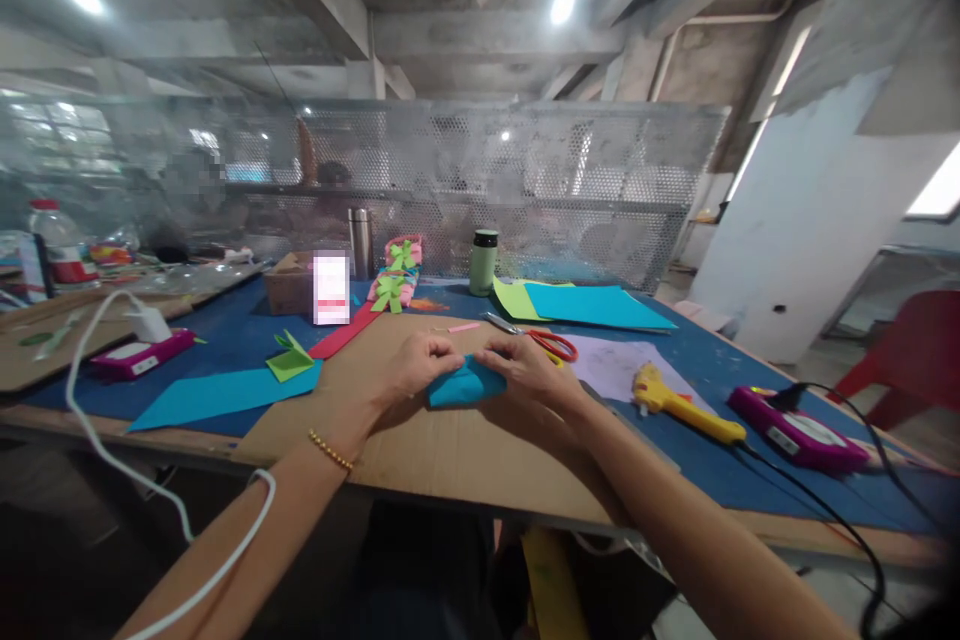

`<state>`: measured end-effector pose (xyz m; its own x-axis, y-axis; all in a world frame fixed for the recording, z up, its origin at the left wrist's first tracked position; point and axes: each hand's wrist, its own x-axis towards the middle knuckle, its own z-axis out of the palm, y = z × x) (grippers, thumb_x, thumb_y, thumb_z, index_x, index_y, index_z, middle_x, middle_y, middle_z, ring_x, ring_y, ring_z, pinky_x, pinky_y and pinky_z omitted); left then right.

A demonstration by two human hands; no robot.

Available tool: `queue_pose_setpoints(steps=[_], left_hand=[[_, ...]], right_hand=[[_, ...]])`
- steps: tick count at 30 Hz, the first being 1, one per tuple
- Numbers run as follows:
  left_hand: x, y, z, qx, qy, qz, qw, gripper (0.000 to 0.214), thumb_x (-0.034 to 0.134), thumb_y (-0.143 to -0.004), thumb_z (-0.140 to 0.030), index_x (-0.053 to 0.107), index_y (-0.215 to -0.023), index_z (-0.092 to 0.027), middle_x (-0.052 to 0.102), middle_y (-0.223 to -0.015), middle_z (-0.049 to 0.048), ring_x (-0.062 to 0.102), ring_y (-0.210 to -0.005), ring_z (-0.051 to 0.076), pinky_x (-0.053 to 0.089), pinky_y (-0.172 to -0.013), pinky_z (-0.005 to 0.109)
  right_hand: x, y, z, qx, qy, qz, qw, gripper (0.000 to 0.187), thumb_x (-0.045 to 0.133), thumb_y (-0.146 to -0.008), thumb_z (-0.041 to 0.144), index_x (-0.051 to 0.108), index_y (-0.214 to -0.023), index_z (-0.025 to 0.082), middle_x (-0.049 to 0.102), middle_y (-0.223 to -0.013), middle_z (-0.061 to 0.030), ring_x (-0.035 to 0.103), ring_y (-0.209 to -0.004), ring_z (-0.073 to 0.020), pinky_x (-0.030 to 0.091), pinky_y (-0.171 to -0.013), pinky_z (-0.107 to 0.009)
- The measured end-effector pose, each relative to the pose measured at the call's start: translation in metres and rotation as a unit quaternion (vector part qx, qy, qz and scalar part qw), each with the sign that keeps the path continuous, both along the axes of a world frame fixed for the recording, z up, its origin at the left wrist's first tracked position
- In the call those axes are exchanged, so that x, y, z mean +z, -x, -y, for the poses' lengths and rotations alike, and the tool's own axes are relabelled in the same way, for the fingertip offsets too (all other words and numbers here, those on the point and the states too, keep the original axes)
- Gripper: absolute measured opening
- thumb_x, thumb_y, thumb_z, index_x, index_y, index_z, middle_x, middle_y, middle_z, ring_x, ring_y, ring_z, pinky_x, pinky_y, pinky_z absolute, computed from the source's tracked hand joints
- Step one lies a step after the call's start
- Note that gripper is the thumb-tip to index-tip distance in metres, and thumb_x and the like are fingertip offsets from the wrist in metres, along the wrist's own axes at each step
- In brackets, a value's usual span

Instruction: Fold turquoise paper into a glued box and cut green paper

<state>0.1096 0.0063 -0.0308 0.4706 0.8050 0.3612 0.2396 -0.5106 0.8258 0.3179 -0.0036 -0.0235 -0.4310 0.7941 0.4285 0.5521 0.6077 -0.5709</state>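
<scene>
Both my hands meet over a brown cardboard sheet (465, 450) on the blue table. My left hand (420, 367) and my right hand (525, 365) pinch a small folded piece of turquoise foam sheet (465, 386) between their fingertips. The fingers of both hands are curled round its upper edge. A beaded bracelet sits on my left wrist. Orange-handled scissors (551, 343) lie just behind my right hand. A yellow glue gun (686, 407) rests to the right of it.
A long turquoise strip (225, 395) and green scraps (289, 360) lie at the left. Turquoise and green sheets (585, 305), a green bottle (483, 263), finished bows (396, 280) and a steel flask (361, 242) stand behind. Pink devices (799, 430) and cables sit at both sides. A red chair (919, 350) stands far right.
</scene>
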Motion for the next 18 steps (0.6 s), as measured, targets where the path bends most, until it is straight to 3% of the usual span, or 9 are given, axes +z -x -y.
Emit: queue_pose_setpoints(steps=[2, 10, 18], left_hand=[[-0.001, 0.0, 0.001, 0.002, 0.029, 0.026, 0.999, 0.028, 0.061, -0.075, -0.041, 0.06, -0.062, -0.016, 0.05, -0.065, 0.0002, 0.044, -0.065, 0.014, 0.033, -0.059, 0.027], [-0.004, -0.004, -0.003, 0.022, 0.055, 0.098, 0.993, 0.035, 0.063, -0.077, -0.045, 0.051, -0.059, -0.018, 0.042, -0.061, -0.0022, 0.039, -0.061, 0.013, 0.028, -0.056, 0.028], [-0.006, -0.004, -0.007, 0.036, 0.053, 0.122, 0.99, 0.03, 0.067, -0.074, -0.04, 0.055, -0.061, -0.016, 0.046, -0.062, -0.0019, 0.041, -0.064, 0.012, 0.03, -0.058, 0.027]], right_hand=[[-0.001, -0.003, -0.004, -0.007, 0.019, -0.014, 1.0, 0.042, 0.05, -0.089, 0.051, 0.041, -0.061, 0.021, 0.04, -0.061, 0.0024, 0.036, -0.057, -0.0117, 0.027, -0.053, -0.026], [0.001, -0.015, -0.011, -0.048, -0.048, -0.009, 0.998, 0.041, 0.048, -0.087, 0.048, 0.045, -0.057, 0.021, 0.047, -0.058, -0.0025, 0.045, -0.059, -0.0175, 0.031, -0.052, -0.029], [0.0, -0.013, -0.015, -0.051, -0.048, -0.028, 0.997, 0.041, 0.051, -0.085, 0.048, 0.044, -0.054, 0.022, 0.047, -0.052, -0.0014, 0.043, -0.052, -0.0162, 0.033, -0.048, -0.029]])
